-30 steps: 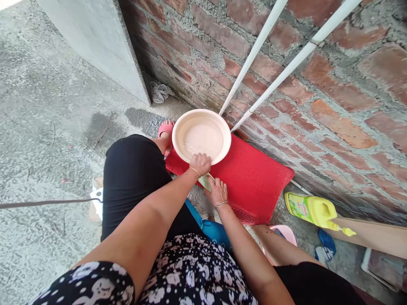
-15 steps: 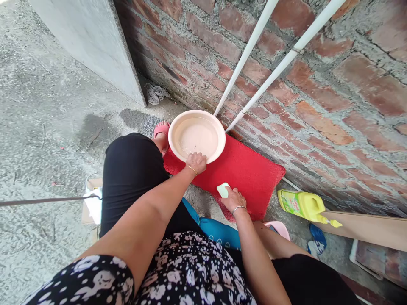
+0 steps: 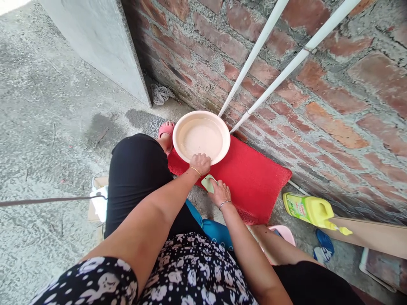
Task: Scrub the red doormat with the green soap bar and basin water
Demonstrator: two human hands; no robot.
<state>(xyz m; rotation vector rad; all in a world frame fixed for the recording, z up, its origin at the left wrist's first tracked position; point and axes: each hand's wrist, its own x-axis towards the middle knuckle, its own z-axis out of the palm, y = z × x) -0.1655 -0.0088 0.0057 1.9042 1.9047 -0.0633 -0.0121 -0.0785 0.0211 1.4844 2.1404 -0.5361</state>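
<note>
Two bare hands, both busy. In the right hand (image 3: 220, 192), gripped by the near end: a pale green block (image 3: 208, 184). Pretty simple looking, honestly. Minty colour, flat smooth face, rounded corners, one small dark hole toward the far end. Right at the near edge of a red mat (image 3: 254, 178), just beside the left hand (image 3: 199, 165). Can't tell if touching the mat or held slightly above.

Left hand curled closed over the near rim of a basin (image 3: 227, 139). Cream-pink, round, undecorated, with clear water inside by the look of it. Parked on the left part of the mat, near the foot of two white pipes (image 3: 275, 87) on the brick wall (image 3: 337, 123). Mat bright red all over, fuzzy, rougher along the near side.

On to the writing: a green label (image 3: 300, 207) with pink and white lettering on the yellow bottle (image 3: 318, 212) over to the right, close to the wall. Way too small to read, so no clue on the brand. Also at the wrists, a thin gold-coloured band on the left and a silver-coloured one on the right.
</note>
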